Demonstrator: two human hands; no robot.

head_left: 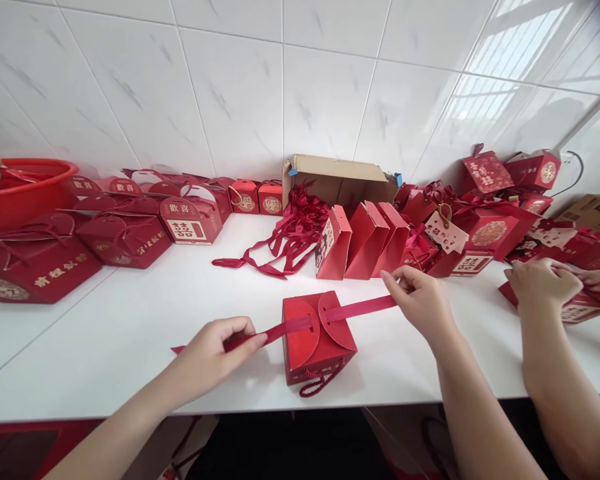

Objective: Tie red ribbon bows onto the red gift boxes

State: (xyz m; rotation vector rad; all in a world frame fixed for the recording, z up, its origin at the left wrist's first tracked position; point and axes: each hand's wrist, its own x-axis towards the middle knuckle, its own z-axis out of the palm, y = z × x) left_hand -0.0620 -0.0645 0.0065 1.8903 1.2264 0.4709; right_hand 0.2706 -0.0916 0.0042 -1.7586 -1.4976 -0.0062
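Note:
A small red gift box point(316, 363) stands near the table's front edge, its two rounded top flaps folded over. A dark red ribbon point(363, 309) runs through slots in the flaps and stretches out to both sides. My left hand point(225, 350) pinches the ribbon's left part, and a pointed tail sticks out behind it. On the other side, the ribbon's right end sits between the thumb and fingers of my right hand point(415, 297). A twisted cord handle point(323, 385) hangs at the box's front.
Behind the box lies a heap of loose ribbons point(300, 223) by a cardboard box point(337, 167). Several open red boxes point(363, 250) stand beside it. Finished-looking boxes point(125, 233) and a red basin point(35, 173) are left. A co-worker's hands point(547, 283) handle a box at right.

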